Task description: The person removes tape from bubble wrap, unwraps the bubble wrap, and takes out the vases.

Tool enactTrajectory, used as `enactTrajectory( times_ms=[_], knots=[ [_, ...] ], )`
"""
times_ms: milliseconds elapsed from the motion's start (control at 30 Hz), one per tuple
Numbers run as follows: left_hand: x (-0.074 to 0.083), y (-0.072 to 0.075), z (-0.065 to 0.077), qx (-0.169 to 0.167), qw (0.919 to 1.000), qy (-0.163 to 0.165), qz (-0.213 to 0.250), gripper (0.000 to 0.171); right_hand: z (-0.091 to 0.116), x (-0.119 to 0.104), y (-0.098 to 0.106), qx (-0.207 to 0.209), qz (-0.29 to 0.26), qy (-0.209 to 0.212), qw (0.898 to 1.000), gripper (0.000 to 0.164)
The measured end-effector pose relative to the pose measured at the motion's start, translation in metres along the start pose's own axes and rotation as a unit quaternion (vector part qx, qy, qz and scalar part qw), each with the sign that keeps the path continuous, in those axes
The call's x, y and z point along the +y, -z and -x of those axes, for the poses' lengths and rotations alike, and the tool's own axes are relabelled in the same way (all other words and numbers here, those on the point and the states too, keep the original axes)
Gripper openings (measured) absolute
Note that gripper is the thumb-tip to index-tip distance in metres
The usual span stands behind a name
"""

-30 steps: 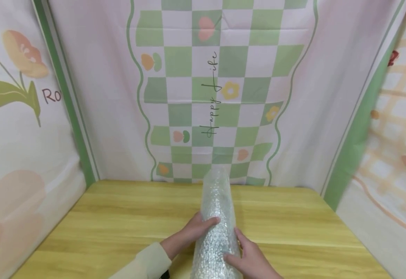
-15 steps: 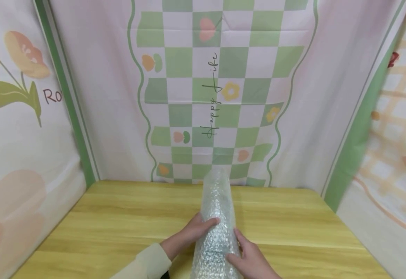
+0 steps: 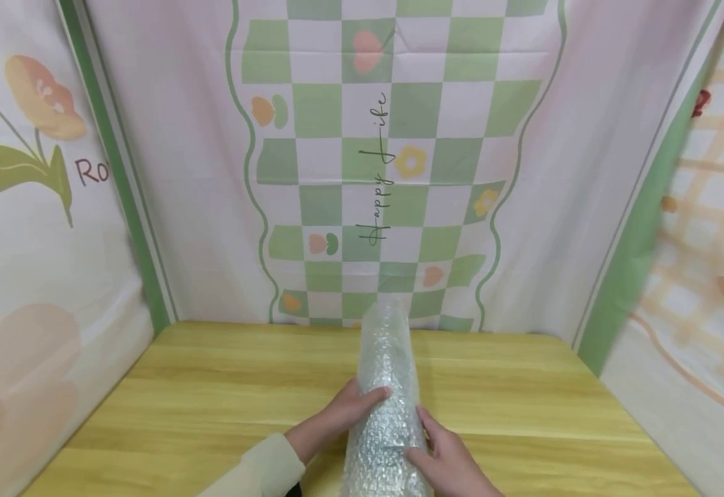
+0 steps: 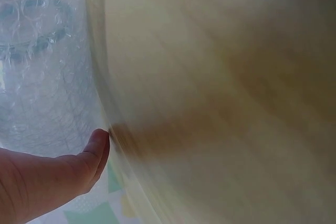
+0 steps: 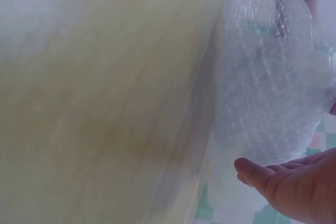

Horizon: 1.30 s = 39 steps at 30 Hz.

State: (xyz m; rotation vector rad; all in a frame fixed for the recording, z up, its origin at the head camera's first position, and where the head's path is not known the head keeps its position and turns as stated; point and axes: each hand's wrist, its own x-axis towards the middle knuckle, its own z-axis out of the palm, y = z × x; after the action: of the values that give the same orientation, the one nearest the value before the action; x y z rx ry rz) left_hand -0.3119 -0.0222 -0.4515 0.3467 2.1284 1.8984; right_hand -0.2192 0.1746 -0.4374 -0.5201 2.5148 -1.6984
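A long roll of clear bubble wrap point(image 3: 389, 359) points away from me over the table, its far end narrower and see-through. My left hand point(image 3: 352, 408) grips its left side midway along, thumb laid over the top and the other fingers hidden behind it. Closer to me, my right hand point(image 3: 451, 455) holds the right side, thumb on top and a finger along the flank. Bluish-green marks show through the bubble wrap point(image 4: 39, 77) in the left wrist view. In the right wrist view, the hand point(image 5: 304, 184) lies against the crinkled bubble wrap point(image 5: 262, 82).
The yellow wood-grain table point(image 3: 225, 393) extends to both sides of the roll. Behind it hangs a green-and-white checked cloth point(image 3: 318, 159). Printed curtains close in the left point(image 3: 20, 255) and right point(image 3: 709, 262) sides.
My right thumb has slid slightly right and up over the bubble wrap, and the creases beside it have shifted. The left hand stays where it was.
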Motion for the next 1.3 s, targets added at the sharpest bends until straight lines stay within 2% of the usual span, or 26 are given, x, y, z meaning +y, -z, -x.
enactTrajectory(
  times_ms=[200, 433, 833, 1100, 1300],
  knots=[
    [-0.0007, 0.0003, -0.0009, -0.001, 1.0000, 0.004, -0.005, 0.080, -0.0007, 0.0016, 0.0010, -0.006, -0.038, -0.007, 0.999, 0.078],
    [-0.0016, 0.0000, -0.0016, -0.001, 1.0000, 0.004, -0.002, 0.078, -0.0018, 0.0027, 0.0015, -0.014, -0.055, -0.006, 0.998, 0.077],
    [-0.0018, -0.0012, -0.0029, -0.001, 0.9999, -0.008, -0.013, 0.073, -0.0009, -0.0003, 0.0026, 0.006, -0.025, -0.008, 1.000, 0.072],
    [-0.0009, -0.0022, -0.0037, 0.010, 0.9998, 0.007, -0.018, 0.072, -0.0011, -0.0012, 0.0036, 0.025, 0.008, -0.004, 1.000, 0.065],
    [-0.0026, -0.0027, -0.0047, 0.014, 0.9997, 0.004, -0.020, 0.070, -0.0001, -0.0018, 0.0035, 0.028, 0.008, -0.001, 1.000, 0.063]
  ],
)
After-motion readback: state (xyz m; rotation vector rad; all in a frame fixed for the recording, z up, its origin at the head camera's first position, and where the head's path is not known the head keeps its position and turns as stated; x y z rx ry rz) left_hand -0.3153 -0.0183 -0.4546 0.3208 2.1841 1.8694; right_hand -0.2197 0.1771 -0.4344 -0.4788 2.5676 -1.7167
